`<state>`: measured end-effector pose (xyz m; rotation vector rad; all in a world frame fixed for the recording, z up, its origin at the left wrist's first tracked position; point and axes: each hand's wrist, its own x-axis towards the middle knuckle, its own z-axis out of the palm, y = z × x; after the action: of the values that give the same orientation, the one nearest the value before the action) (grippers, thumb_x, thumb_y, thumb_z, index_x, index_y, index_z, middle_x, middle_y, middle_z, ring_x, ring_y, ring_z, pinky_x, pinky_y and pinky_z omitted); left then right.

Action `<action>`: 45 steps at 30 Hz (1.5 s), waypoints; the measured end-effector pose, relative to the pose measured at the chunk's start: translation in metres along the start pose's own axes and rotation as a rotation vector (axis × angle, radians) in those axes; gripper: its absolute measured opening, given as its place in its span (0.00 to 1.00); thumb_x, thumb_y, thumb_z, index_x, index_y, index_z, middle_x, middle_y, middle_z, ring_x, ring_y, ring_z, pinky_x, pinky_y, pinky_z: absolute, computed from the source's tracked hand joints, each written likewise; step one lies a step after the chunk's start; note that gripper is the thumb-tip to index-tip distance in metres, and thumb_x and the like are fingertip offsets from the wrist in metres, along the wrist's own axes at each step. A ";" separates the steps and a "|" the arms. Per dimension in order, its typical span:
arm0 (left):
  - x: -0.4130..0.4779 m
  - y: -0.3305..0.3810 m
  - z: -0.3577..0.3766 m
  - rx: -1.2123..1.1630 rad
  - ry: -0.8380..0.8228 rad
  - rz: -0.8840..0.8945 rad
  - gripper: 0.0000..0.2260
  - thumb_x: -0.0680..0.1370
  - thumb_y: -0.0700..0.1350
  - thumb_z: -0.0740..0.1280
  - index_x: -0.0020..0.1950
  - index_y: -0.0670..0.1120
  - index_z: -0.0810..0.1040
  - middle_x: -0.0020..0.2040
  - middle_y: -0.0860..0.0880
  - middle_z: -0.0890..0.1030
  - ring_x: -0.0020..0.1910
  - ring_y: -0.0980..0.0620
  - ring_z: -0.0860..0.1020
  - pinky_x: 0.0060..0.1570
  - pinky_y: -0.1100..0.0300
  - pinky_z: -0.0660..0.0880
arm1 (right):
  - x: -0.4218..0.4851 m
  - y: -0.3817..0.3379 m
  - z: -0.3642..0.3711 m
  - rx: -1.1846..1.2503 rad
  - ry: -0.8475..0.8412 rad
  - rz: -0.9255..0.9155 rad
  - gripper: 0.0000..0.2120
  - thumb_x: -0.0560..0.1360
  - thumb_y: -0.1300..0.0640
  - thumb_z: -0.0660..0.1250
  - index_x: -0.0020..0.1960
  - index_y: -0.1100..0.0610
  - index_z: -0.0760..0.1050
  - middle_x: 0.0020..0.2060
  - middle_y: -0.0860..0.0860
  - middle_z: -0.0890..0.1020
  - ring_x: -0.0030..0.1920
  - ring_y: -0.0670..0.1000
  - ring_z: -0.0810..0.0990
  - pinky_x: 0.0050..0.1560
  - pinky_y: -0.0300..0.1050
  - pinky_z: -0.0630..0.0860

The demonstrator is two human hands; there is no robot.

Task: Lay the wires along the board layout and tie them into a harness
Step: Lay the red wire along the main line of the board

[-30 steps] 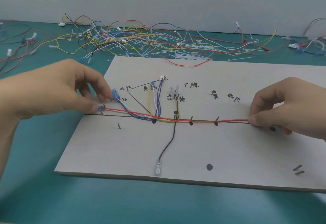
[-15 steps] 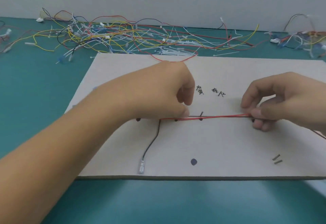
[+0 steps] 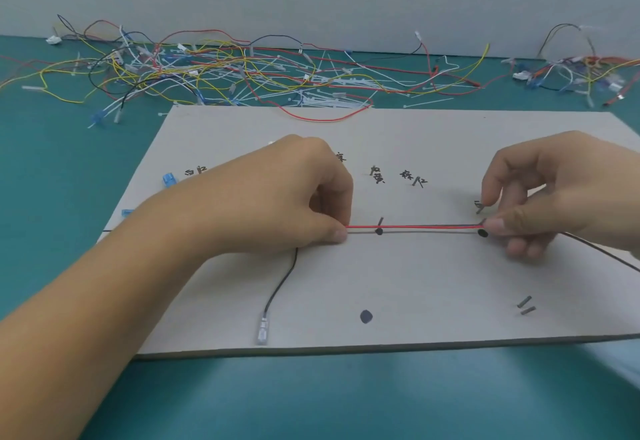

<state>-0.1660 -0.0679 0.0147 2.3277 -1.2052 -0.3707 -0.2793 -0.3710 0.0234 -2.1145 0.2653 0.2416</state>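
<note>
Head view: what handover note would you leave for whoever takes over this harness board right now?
Left hand pinches the red wire; right hand pinches it further right. It runs taut between them along the line drawn on the board.
Black wire branches toward the near edge, terminal free.
Blue connectors lie at the left; any other wires are hidden under the left hand.
Done: red wire on the main line. No tie visible on the exposed stretch.
Left: lay remaining wires, then tie, probably with ties from the pile behind.
</note>
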 end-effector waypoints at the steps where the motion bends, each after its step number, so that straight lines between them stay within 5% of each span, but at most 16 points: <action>1: -0.001 -0.001 0.000 -0.012 -0.008 -0.004 0.03 0.72 0.51 0.77 0.41 0.56 0.85 0.38 0.56 0.84 0.37 0.60 0.81 0.36 0.60 0.77 | 0.000 0.000 0.001 -0.002 -0.002 0.019 0.22 0.52 0.50 0.83 0.42 0.55 0.82 0.32 0.62 0.83 0.31 0.66 0.85 0.29 0.51 0.81; 8: -0.006 -0.005 -0.004 0.031 0.045 -0.029 0.03 0.72 0.51 0.78 0.40 0.56 0.85 0.38 0.57 0.83 0.39 0.59 0.81 0.39 0.56 0.79 | -0.007 -0.005 0.010 -0.347 0.180 -0.053 0.19 0.62 0.57 0.84 0.46 0.47 0.79 0.34 0.49 0.84 0.27 0.53 0.84 0.28 0.50 0.82; 12: -0.007 -0.005 -0.005 0.041 0.027 -0.026 0.04 0.73 0.52 0.77 0.41 0.56 0.84 0.38 0.57 0.83 0.38 0.58 0.81 0.39 0.56 0.79 | -0.016 -0.002 0.014 -0.709 0.277 -0.293 0.14 0.65 0.49 0.80 0.45 0.40 0.78 0.33 0.35 0.81 0.28 0.41 0.79 0.28 0.29 0.72; 17: -0.006 0.000 -0.003 0.063 0.016 0.012 0.04 0.74 0.48 0.75 0.41 0.55 0.83 0.38 0.55 0.83 0.38 0.58 0.81 0.41 0.54 0.79 | -0.019 0.010 0.021 -0.721 0.279 -0.451 0.19 0.67 0.64 0.80 0.40 0.41 0.77 0.39 0.39 0.79 0.34 0.41 0.76 0.35 0.26 0.67; 25: 0.001 0.009 -0.012 0.177 -0.048 0.043 0.04 0.74 0.47 0.75 0.39 0.52 0.83 0.35 0.56 0.82 0.37 0.59 0.80 0.40 0.55 0.79 | -0.017 0.005 0.032 -0.743 0.329 -0.470 0.18 0.64 0.73 0.77 0.33 0.52 0.77 0.32 0.44 0.77 0.36 0.49 0.74 0.36 0.40 0.69; 28: -0.002 0.005 -0.019 0.185 -0.080 0.048 0.04 0.72 0.47 0.75 0.38 0.53 0.83 0.34 0.57 0.82 0.35 0.60 0.79 0.32 0.68 0.72 | -0.016 -0.003 0.040 -0.735 0.309 -0.474 0.15 0.65 0.73 0.77 0.34 0.55 0.79 0.31 0.45 0.77 0.34 0.48 0.73 0.37 0.40 0.69; 31: -0.015 -0.010 -0.029 0.168 -0.078 0.008 0.03 0.70 0.48 0.76 0.37 0.55 0.84 0.33 0.59 0.83 0.34 0.60 0.78 0.30 0.70 0.71 | -0.011 -0.018 0.055 -0.692 0.260 -0.482 0.12 0.67 0.71 0.76 0.35 0.56 0.79 0.31 0.45 0.76 0.34 0.43 0.74 0.37 0.42 0.69; 37: -0.049 -0.055 -0.051 0.196 -0.067 -0.077 0.08 0.64 0.61 0.70 0.39 0.62 0.83 0.34 0.61 0.83 0.32 0.54 0.79 0.33 0.54 0.79 | 0.001 -0.050 0.090 -0.616 0.176 -0.511 0.07 0.71 0.66 0.75 0.37 0.58 0.81 0.33 0.47 0.77 0.36 0.49 0.72 0.40 0.47 0.71; 42: -0.080 -0.095 -0.068 0.174 -0.098 -0.198 0.07 0.67 0.63 0.76 0.39 0.63 0.84 0.33 0.59 0.82 0.27 0.54 0.78 0.28 0.62 0.76 | 0.009 -0.067 0.116 -0.557 0.122 -0.537 0.06 0.75 0.59 0.74 0.40 0.56 0.80 0.36 0.47 0.79 0.41 0.50 0.75 0.44 0.50 0.75; 45: -0.091 -0.114 -0.074 0.125 -0.087 -0.205 0.11 0.68 0.68 0.76 0.38 0.62 0.84 0.32 0.58 0.81 0.26 0.52 0.76 0.27 0.65 0.73 | 0.011 -0.072 0.114 -0.516 0.114 -0.470 0.08 0.73 0.53 0.77 0.39 0.53 0.80 0.35 0.46 0.81 0.36 0.44 0.76 0.38 0.42 0.75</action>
<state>-0.1070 0.0847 0.0175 2.5769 -1.0582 -0.4843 -0.2560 -0.2379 0.0186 -2.6291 -0.2611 -0.1033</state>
